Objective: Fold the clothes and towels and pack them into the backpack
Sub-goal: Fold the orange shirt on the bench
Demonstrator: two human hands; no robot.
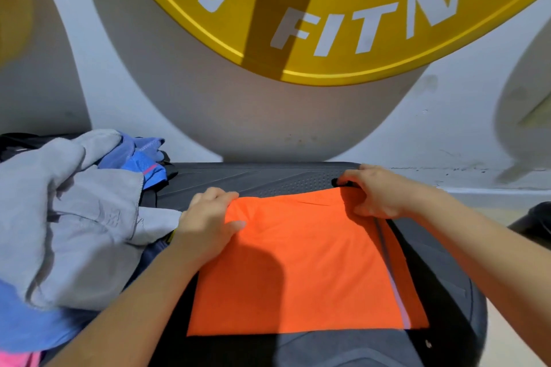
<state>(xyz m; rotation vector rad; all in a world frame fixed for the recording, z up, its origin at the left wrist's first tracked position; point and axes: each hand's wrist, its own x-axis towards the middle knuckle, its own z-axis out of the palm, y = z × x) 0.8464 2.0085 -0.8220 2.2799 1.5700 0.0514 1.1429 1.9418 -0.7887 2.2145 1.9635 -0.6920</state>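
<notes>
The orange garment (298, 262) lies flat on the black bench (268, 176). The left hand (205, 217) and right hand (378, 191) each pinch one of its far corners, probably to fold it squarely. A grey towel (74, 217) waits at the bench's left end.

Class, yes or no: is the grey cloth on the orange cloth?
No, the grey cloth is heaped left of the orange cloth.

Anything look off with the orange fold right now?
On the orange garment, the layers are misaligned: a lower layer sticks out along its right edge. Left of it, the grey cloth lies crumpled, unfolded.
</notes>
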